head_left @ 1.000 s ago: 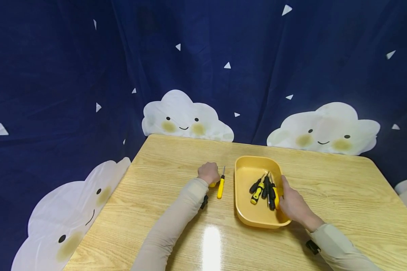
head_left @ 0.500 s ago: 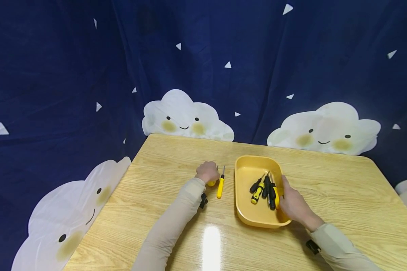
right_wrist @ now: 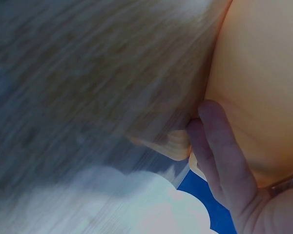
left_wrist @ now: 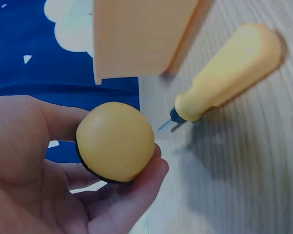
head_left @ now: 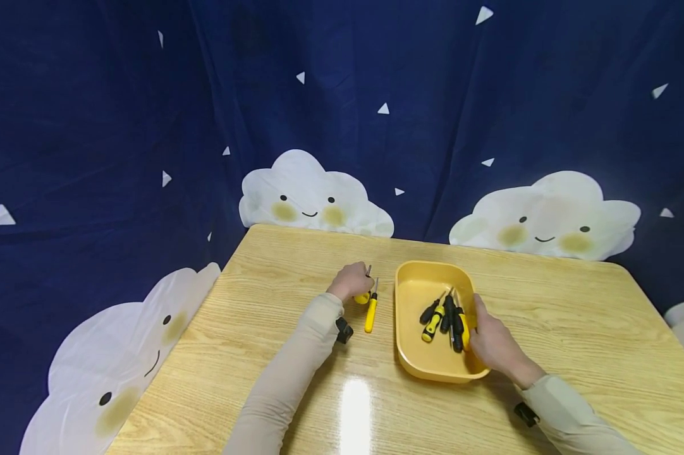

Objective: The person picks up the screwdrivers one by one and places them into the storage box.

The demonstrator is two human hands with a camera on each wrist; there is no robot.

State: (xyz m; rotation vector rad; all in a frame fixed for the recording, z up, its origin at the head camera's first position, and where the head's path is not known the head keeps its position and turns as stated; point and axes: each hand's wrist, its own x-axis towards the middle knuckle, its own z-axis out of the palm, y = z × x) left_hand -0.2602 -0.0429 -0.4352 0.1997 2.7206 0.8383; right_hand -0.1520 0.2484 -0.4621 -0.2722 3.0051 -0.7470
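Note:
My left hand (head_left: 351,281) grips a screwdriver by its yellow handle (head_left: 362,297); the thin metal shaft points away, past the fingers. In the left wrist view the handle's round yellow end (left_wrist: 115,141), edged in black, faces the camera between thumb and fingers. Just right of this hand, a second yellow screwdriver (head_left: 371,315) lies on the table. My right hand (head_left: 495,341) holds the right wall of a yellow plastic bin (head_left: 406,354), its fingers (right_wrist: 224,146) against the outer side. Several black and yellow screwdrivers (head_left: 445,319) lie in a heap inside the bin.
The wooden table (head_left: 285,265) reaches back to a dark blue curtain (head_left: 342,63) printed with white smiling clouds. Bright glare (head_left: 356,417) shines on the tabletop in front of the bin.
My left hand has shifted slightly away and to the right with the screwdriver, and more of its shaft and handle now shows. The right hand and the bin have stayed put.

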